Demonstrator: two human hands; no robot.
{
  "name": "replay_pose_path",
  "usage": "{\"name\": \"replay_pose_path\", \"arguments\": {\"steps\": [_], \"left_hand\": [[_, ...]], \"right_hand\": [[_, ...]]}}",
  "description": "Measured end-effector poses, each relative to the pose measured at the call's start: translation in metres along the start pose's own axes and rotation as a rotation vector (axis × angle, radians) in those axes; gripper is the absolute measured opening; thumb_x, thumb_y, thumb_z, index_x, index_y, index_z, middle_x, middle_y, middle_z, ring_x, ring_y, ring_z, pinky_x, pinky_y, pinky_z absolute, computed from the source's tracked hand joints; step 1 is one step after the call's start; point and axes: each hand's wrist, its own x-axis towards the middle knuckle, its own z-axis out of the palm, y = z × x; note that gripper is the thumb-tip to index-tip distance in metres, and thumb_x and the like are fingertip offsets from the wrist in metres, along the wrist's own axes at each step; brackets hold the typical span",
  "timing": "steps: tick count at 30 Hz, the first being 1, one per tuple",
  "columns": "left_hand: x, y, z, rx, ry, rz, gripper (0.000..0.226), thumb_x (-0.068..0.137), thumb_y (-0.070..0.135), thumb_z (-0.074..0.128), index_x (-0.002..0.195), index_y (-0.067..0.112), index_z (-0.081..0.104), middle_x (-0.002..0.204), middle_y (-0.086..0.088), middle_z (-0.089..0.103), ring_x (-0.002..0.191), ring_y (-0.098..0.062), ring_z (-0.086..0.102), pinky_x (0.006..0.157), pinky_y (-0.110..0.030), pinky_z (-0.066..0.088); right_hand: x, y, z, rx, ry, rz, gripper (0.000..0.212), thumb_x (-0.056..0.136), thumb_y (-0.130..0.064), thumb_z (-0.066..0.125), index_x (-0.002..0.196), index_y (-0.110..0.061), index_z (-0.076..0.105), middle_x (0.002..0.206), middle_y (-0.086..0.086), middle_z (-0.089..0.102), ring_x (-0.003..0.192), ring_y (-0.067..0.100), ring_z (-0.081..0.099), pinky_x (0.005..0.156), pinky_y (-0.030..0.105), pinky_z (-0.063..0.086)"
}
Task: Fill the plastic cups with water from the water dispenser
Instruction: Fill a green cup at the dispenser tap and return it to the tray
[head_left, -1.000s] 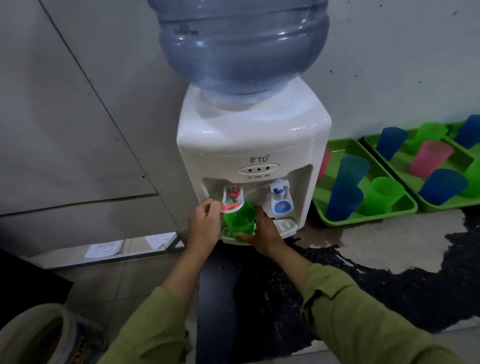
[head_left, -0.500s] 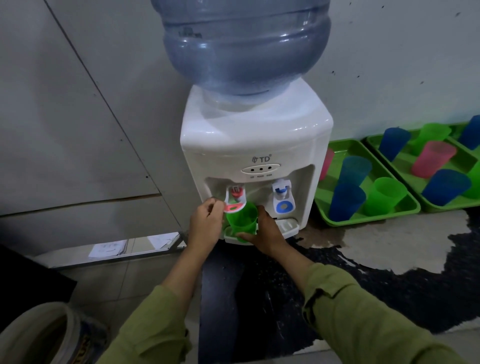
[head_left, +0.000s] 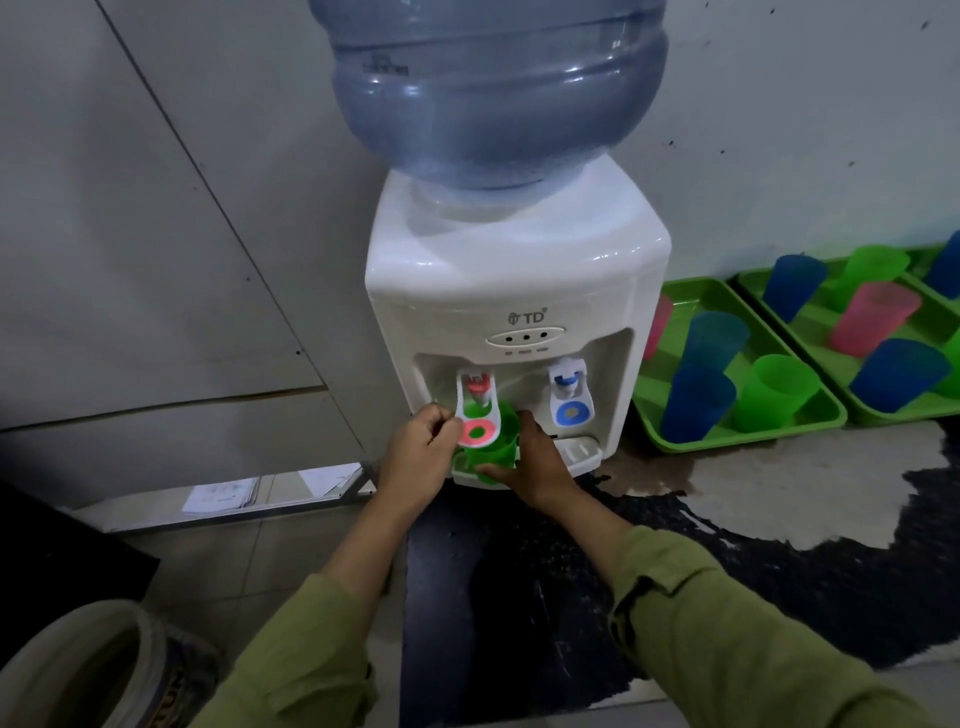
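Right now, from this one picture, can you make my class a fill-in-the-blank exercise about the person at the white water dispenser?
1. The right hand holds a small ____ plastic cup under a tap.
2. The left hand pinches one white tap lever; the free lever bears a ____ ring.
3. The white water dispenser has ____ taps.
Missing words: green; blue; two.
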Motion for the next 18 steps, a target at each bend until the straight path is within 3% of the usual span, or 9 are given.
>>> {"name": "replay_pose_path", "arguments": {"steps": [5,10,14,18], "left_hand": [[0.002,-0.006,0.013,0.127,0.023,0.062,0.024,0.09,0.018,0.055,0.068,0.024,0.051,0.064,0.009,0.054,0.061,-0.008,0.05,0.056,-0.027,0.036],[0.012,-0.008,0.022,0.182,0.055,0.054,0.015,0.09,0.014,0.054,0.075,0.015,0.055,0.074,-0.002,0.058,0.069,-0.021,0.054,0.061,-0.027,0.037],[0.011,-0.01,0.025,0.173,0.102,0.051,0.013,0.09,0.016,0.056,0.076,0.015,0.057,0.076,-0.002,0.059,0.07,-0.021,0.055,0.063,-0.027,0.038],[0.0,-0.016,0.03,0.056,0.204,0.035,0.008,0.089,0.019,0.058,0.093,0.014,0.062,0.087,-0.003,0.064,0.077,-0.018,0.059,0.069,-0.029,0.046]], "right_hand": [[-0.001,-0.003,-0.001,0.011,0.023,0.04,0.076,0.063,-0.029,0.084,0.124,-0.009,0.043,0.122,0.01,0.055,0.111,0.025,0.055,0.092,0.036,0.047],[-0.005,-0.004,0.0,-0.02,0.052,0.076,0.067,0.067,-0.028,0.081,0.12,-0.009,0.045,0.122,0.01,0.056,0.112,0.025,0.055,0.093,0.034,0.046],[-0.016,0.0,-0.003,0.0,0.065,0.08,0.066,0.066,-0.028,0.08,0.119,-0.01,0.046,0.119,0.009,0.057,0.11,0.024,0.056,0.091,0.035,0.048],[-0.031,0.007,-0.008,0.049,0.078,0.045,0.067,0.063,-0.029,0.08,0.119,-0.012,0.047,0.117,0.007,0.059,0.108,0.022,0.057,0.091,0.039,0.049]]}}
